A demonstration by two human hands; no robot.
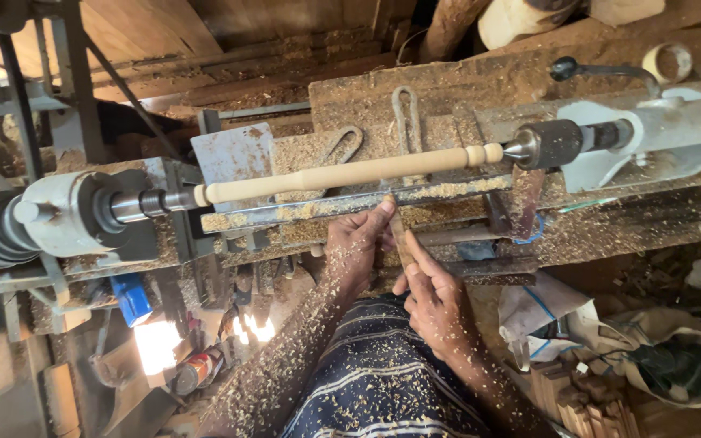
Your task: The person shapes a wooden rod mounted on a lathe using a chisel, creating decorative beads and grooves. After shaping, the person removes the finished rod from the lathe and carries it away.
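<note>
My left hand and my right hand were both closed on the turning chisel, a slim tool that ran up and away from my lap toward the lathe. The left pinched it near the tip, fingers curled right against the steel tool rest; the right wrapped the handle lower down, nearer my body. So the left hand was the nearer one to the work, and the right sat behind it along the same line.

The pale wooden spindle lay just beyond the tool rest, above my left hand in the view. Its long axis ran side to side, slightly rising toward the right, and it was held between the drive end on my left and the pointed tailstock centre on my right. The chisel therefore crossed it nearly square, with its tip meeting the rest a little right of the spindle's middle. I could not tell whether the edge actually touched the wood; my fingers hid that spot.

The spindle was already shaped, with beads near the right end and a thicker swelling toward the left. Shavings covered my forearms, my striped clothing and the lathe bed.
</note>
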